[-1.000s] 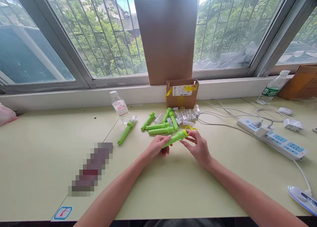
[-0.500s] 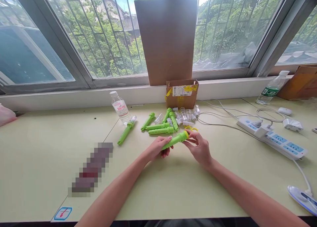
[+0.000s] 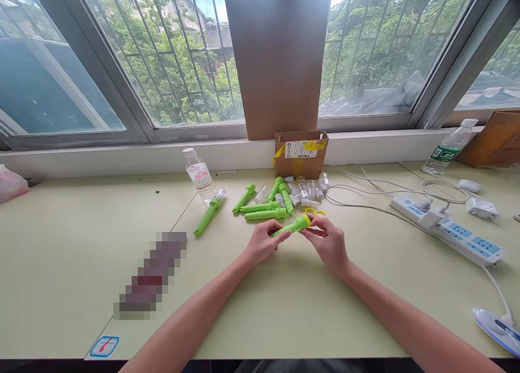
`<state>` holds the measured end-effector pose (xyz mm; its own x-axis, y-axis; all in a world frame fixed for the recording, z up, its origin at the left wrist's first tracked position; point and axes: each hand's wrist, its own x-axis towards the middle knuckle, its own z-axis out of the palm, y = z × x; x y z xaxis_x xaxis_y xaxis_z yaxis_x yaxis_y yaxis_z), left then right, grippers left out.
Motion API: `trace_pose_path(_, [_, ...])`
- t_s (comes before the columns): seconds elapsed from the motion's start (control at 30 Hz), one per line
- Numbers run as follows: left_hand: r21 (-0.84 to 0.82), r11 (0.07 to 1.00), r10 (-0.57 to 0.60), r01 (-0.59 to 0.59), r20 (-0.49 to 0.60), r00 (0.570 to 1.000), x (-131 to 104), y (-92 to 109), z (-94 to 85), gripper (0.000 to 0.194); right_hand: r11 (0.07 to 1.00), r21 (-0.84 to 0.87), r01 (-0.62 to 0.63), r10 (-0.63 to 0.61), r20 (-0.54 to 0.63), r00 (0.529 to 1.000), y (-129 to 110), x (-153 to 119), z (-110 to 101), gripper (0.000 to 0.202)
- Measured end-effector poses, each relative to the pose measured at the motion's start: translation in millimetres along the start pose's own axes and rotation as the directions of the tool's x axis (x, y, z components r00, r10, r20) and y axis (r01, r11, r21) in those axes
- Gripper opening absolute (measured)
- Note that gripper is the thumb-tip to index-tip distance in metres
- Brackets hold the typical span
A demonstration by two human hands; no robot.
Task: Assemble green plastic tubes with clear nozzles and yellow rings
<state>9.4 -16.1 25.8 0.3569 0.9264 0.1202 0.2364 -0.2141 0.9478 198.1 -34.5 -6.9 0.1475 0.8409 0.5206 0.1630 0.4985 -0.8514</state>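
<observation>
My left hand (image 3: 262, 243) is wrapped round the lower part of a green plastic tube (image 3: 296, 224), which tilts up to the right above the table. A yellow ring (image 3: 307, 219) sits at the tube's threaded upper end. The fingers of my right hand (image 3: 329, 246) pinch that ring. Just beyond lie several more green tubes (image 3: 266, 214) and a pair of yellow rings (image 3: 316, 212). Clear plastic caps or small bottles (image 3: 301, 187) are heaped behind them. One green tube (image 3: 207, 219) with a clear end rests apart on the left.
A cardboard box (image 3: 303, 167) stands against the sill, with a cardboard sheet (image 3: 280, 64) upright behind it. Water bottles stand at left (image 3: 200, 178) and right (image 3: 447, 149). A power strip (image 3: 455, 235) with cables crosses the right side. A blurred dark object (image 3: 154, 275) lies at left.
My left hand has shifted its grip along the green tube, with the thumb now lying nearer the ring end. My right hand stays at the yellow ring. The view has moved slightly.
</observation>
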Motion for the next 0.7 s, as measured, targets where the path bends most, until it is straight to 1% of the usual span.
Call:
trace_pose_path(0.17, [0.018, 0.998, -0.057, 0.057, 0.003, 0.998, -1.3, 0.6, 1.4, 0.035, 0.999, -0.04, -0.003, 0.004, 0.024, 1.0, -0.3, 0.2, -0.2, 0.021])
trace_pose_path(0.27, [-0.028, 0.994, -0.108, 0.109, 0.035, 0.993, -2.6, 0.9, 2.7, 0.037, 0.998, -0.058, 0.019, -0.016, 0.053, 0.998, -1.9, 0.1, 0.2, 0.026])
trace_pose_path(0.37, [-0.066, 0.989, -0.127, 0.132, 0.07, 0.989, -2.8, 0.0, 2.9, 0.038, 0.998, -0.061, 0.035, -0.031, 0.071, 0.997, -3.1, 0.2, 0.8, 0.026])
trace_pose_path(0.7, [-0.13, 0.971, -0.175, 0.201, 0.191, 0.966, 0.8, 4.2, -2.9, 0.041, 0.983, -0.131, 0.131, -0.129, 0.028, 0.991, 0.0, -0.3, -0.2, 0.018])
